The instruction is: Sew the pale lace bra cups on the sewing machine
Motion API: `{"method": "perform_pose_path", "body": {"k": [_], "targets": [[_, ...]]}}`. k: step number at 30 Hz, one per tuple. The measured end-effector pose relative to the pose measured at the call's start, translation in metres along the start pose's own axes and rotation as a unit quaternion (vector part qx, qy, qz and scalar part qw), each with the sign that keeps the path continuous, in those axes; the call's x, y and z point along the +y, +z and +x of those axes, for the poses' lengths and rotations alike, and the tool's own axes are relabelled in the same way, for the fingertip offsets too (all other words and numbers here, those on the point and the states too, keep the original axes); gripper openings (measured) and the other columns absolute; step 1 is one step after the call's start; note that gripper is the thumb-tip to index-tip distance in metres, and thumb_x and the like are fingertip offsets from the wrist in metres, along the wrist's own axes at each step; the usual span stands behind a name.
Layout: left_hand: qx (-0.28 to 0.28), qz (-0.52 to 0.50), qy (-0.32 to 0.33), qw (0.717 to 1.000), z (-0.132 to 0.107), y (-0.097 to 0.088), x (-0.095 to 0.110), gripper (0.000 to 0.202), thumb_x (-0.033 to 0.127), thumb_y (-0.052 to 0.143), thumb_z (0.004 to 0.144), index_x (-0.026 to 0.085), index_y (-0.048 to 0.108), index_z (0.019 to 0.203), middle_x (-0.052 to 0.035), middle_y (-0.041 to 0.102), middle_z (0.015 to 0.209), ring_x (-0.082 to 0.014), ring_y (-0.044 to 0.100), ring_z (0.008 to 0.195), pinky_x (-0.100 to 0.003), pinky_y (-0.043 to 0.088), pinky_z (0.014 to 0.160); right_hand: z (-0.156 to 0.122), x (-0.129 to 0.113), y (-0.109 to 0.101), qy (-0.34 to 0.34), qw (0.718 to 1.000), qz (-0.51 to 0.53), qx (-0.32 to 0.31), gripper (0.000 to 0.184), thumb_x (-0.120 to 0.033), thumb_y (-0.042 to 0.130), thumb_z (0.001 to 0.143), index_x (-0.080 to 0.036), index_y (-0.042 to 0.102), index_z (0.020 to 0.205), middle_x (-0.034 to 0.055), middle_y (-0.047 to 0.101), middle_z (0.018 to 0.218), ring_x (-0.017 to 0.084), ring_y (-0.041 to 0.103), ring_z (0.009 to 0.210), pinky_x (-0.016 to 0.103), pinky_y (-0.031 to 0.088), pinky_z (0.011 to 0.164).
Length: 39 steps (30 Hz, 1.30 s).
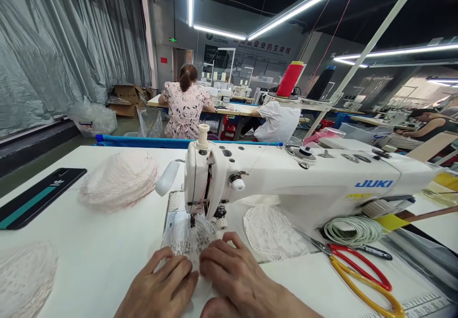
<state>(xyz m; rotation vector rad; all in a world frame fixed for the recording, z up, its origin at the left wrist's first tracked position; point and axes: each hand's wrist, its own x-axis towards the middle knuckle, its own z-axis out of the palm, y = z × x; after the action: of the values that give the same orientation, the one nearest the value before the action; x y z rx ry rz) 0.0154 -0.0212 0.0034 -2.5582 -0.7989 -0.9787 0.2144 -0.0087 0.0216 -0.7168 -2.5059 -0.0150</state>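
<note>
A white lace piece (186,239) lies under the presser foot (193,220) of a white sewing machine (265,165). My left hand (161,284) grips its near left part, the bent fingers pressed together on the lace. Close beside it, my right hand (239,275) holds the near right part with curled fingers, the thumb partly hidden low in the view. Both hands are just in front of the needle area. More white lace pieces (274,232) lie under the machine's arm, to the right of my right hand.
Scissors (361,280) with red and yellow handles lie at right beside a coil of pale cord (352,231). Pale lace stacks (119,179) and a dark phone (41,196) sit on the left. Beyond the table, people sit at other machines; one wears a patterned top (186,106).
</note>
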Motion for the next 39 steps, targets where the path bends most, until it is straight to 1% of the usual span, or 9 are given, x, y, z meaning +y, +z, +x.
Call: {"method": "perform_pose_path", "body": {"k": [4, 8, 13, 18, 21, 26, 32, 36, 39], "targets": [[-0.041, -0.013, -0.010, 0.999, 0.005, 0.007, -0.019, 0.023, 0.018, 0.040, 0.093, 0.017, 0.063, 0.090, -0.0014, 0.065, 0.081, -0.0141, 0.060, 0.073, -0.035, 0.034, 0.082, 0.012, 0.021, 0.008, -0.006, 0.999, -0.044, 0.003, 0.061, -0.070, 0.035, 0.082, -0.014, 0.057, 0.081, 0.0054, 0.065, 0.080, 0.017, 0.058, 0.072, 0.033, 0.038, 0.074], [-0.084, -0.023, -0.019, 0.996, 0.006, 0.017, -0.038, 0.009, 0.021, 0.052, 0.087, 0.019, 0.060, 0.091, 0.0003, 0.063, 0.084, -0.0161, 0.060, 0.078, -0.037, 0.032, 0.085, 0.018, 0.033, 0.013, 0.009, 0.997, -0.076, 0.024, 0.061, -0.070, 0.040, 0.080, -0.014, 0.057, 0.098, 0.0080, 0.067, 0.086, 0.021, 0.060, 0.082, 0.038, 0.038, 0.085], [-0.074, -0.002, -0.022, 0.997, 0.013, 0.020, -0.048, 0.017, 0.015, 0.044, 0.087, 0.018, 0.058, 0.095, -0.0013, 0.062, 0.083, -0.0152, 0.060, 0.074, -0.037, 0.032, 0.086, 0.017, 0.035, 0.014, 0.028, 0.994, -0.098, 0.037, 0.054, -0.061, 0.048, 0.084, -0.017, 0.053, 0.114, 0.0077, 0.067, 0.100, 0.022, 0.059, 0.096, 0.039, 0.036, 0.095], [-0.054, 0.031, -0.020, 0.998, 0.012, 0.023, -0.049, 0.022, 0.023, 0.040, 0.094, 0.017, 0.059, 0.101, -0.0010, 0.062, 0.084, -0.0140, 0.059, 0.076, -0.036, 0.031, 0.091, 0.017, 0.037, 0.012, 0.024, 0.993, -0.096, 0.057, 0.051, -0.062, 0.041, 0.086, -0.019, 0.056, 0.111, 0.0067, 0.068, 0.094, 0.021, 0.060, 0.090, 0.039, 0.036, 0.093], [-0.032, 0.053, -0.010, 0.998, 0.008, 0.026, -0.046, 0.028, 0.032, 0.039, 0.096, 0.016, 0.060, 0.104, -0.0028, 0.066, 0.089, -0.0156, 0.059, 0.083, -0.036, 0.032, 0.093, 0.016, 0.035, 0.009, 0.018, 0.997, -0.065, 0.035, 0.047, -0.058, 0.038, 0.090, -0.017, 0.059, 0.104, 0.0049, 0.067, 0.086, 0.019, 0.059, 0.087, 0.036, 0.036, 0.091], [0.000, 0.087, 0.019, 0.996, 0.002, 0.028, -0.035, 0.033, 0.025, 0.034, 0.099, 0.016, 0.064, 0.091, -0.0030, 0.069, 0.087, -0.0135, 0.059, 0.085, -0.033, 0.035, 0.087, 0.014, 0.026, 0.004, -0.036, 0.997, -0.061, 0.025, 0.047, -0.047, 0.031, 0.097, -0.013, 0.061, 0.084, 0.0038, 0.065, 0.077, 0.014, 0.055, 0.069, 0.032, 0.034, 0.082], [-0.006, 0.091, 0.011, 0.996, -0.001, 0.027, -0.030, 0.043, 0.020, 0.030, 0.099, 0.018, 0.066, 0.076, -0.0019, 0.070, 0.078, -0.0126, 0.060, 0.080, -0.033, 0.035, 0.083, 0.014, 0.026, 0.004, -0.028, 0.996, -0.080, 0.022, 0.037, -0.040, 0.038, 0.097, -0.014, 0.060, 0.081, 0.0025, 0.063, 0.074, 0.013, 0.053, 0.066, 0.032, 0.032, 0.077], [0.012, 0.095, 0.008, 0.995, 0.000, 0.028, -0.031, 0.045, 0.023, 0.029, 0.100, 0.017, 0.068, 0.079, -0.0040, 0.072, 0.078, -0.0135, 0.061, 0.080, -0.034, 0.036, 0.082, 0.013, 0.029, 0.007, -0.037, 0.995, -0.075, 0.051, 0.036, -0.039, 0.039, 0.097, -0.013, 0.061, 0.084, 0.0023, 0.065, 0.074, 0.014, 0.053, 0.066, 0.033, 0.032, 0.076], [0.012, 0.098, -0.005, 0.995, 0.002, 0.028, -0.032, 0.047, 0.027, 0.027, 0.100, 0.017, 0.068, 0.080, -0.0044, 0.073, 0.080, -0.0136, 0.061, 0.080, -0.034, 0.036, 0.083, 0.013, 0.030, 0.008, -0.011, 0.996, -0.072, 0.046, 0.036, -0.043, 0.041, 0.096, -0.013, 0.061, 0.089, 0.0038, 0.065, 0.075, 0.016, 0.055, 0.071, 0.036, 0.033, 0.082]]}}
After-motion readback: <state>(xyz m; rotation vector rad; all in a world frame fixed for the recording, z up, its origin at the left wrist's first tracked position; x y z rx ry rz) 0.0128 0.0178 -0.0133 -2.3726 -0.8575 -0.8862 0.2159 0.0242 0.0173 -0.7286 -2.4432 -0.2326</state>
